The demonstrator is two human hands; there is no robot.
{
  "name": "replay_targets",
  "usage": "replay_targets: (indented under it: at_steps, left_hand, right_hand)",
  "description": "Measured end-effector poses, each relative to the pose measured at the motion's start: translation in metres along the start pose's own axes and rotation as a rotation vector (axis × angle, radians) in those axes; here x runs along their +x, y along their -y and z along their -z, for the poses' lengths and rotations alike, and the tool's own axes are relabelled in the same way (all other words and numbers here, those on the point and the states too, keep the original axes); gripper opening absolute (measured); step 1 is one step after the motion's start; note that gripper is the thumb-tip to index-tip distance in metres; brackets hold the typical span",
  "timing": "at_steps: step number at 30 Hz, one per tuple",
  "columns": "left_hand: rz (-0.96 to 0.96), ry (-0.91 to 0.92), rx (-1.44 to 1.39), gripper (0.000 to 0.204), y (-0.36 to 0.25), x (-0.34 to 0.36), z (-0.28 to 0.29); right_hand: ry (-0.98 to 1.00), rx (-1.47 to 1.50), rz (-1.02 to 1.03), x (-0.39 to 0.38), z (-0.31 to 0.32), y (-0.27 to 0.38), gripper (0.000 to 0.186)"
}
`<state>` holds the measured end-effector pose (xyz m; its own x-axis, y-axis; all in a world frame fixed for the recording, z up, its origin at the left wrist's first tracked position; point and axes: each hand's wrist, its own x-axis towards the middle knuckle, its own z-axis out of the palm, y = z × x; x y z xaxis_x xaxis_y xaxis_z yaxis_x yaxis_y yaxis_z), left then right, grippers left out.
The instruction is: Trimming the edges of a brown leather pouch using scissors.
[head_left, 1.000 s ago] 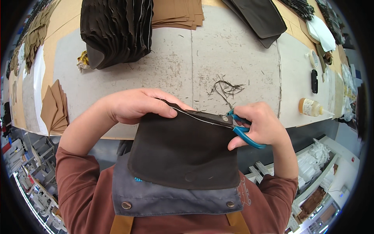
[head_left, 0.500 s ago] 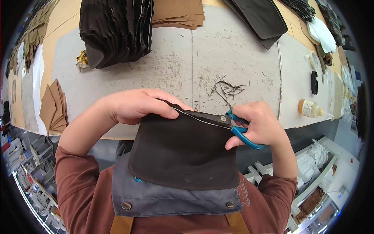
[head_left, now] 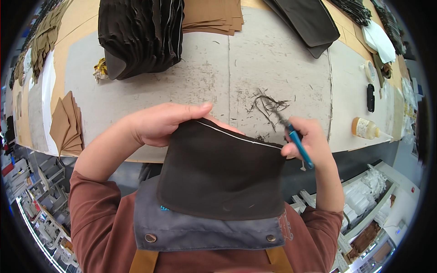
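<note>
A dark brown-black flap-shaped panel point(head_left: 223, 175), leather-like, with a pale line along its top edge, hangs in front of my apron. At its upper left, my left hand point(head_left: 159, 125) supports it, fingers behind the edge and thumb lying above it. Blue-handled scissors point(head_left: 299, 148) are in my right hand point(head_left: 309, 132), blades pointing away toward the table. The right thumb and fingers also meet the panel's upper right corner. Dark trimmed strips point(head_left: 271, 105) lie in a small heap just beyond.
A thick stack of dark panels point(head_left: 139, 41) stands at the back left, beside brown sheets point(head_left: 211, 18). More dark panels point(head_left: 307, 25) lie at the back right. Brown pieces point(head_left: 68, 125) fan out at left. A bottle of yellowish liquid point(head_left: 364, 128) lies on the right, near a black object point(head_left: 370, 98).
The scissors have come away from the panel's top edge and swung to point at the table. My right hand now touches the panel's corner. My left thumb has lifted off the panel's face.
</note>
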<state>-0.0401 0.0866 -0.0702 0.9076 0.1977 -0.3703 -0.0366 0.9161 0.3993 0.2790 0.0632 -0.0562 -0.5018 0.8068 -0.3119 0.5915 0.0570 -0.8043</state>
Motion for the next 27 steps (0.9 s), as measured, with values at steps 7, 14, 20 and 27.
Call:
replay_targets:
  at_steps: [7,14,20,27]
  left_hand:
    - [-0.067,0.01,-0.164,0.074,0.011,-0.004,0.002]
    - [-0.153,0.006,0.131,0.065,0.019,-0.017,0.004]
    - [-0.099,-0.328,-0.069,0.065,0.035,-0.042,0.01]
    - [-0.094,-0.466,0.104,0.058,0.04,-0.057,0.026]
  right_hand:
    - [-0.534,-0.286,-0.378,-0.02,0.013,-0.036,0.052]
    - [-0.676,-0.512,-0.594,-0.047,0.024,-0.073,0.037]
    - [-0.617,-0.837,-0.677,-0.05,0.02,-0.064,0.036]
    - [-0.69,-0.643,0.172,0.004,-0.028,0.017,0.026]
